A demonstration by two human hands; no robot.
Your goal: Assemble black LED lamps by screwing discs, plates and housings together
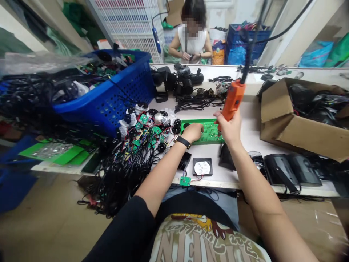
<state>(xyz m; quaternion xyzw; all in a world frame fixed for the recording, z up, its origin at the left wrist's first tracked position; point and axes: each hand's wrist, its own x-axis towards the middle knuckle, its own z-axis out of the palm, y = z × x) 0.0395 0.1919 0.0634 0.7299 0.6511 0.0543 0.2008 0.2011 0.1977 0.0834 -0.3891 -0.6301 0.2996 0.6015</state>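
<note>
My right hand [230, 127] is wrapped round an orange electric screwdriver [233, 96], which tilts with its cord end up and its tip down over the right end of a green perforated tray [209, 141]. My left hand [194, 132], with a black band on the wrist, is over the left part of that tray. Its fingers are curled in, and whatever they pinch is hidden. Small parts lie at the tray's right end. Nearer to me sits a square black housing [202, 173] with a white disc in it, wired to a small green circuit board [185, 181] at the table edge.
On the left, a blue basket [109, 102] overflows with cables and boards. Beside it lies a heap of wired circuit boards [141, 136]. An open cardboard box [308, 123] and black housings [280, 167] stand on the right. Across the table is another person [192, 40].
</note>
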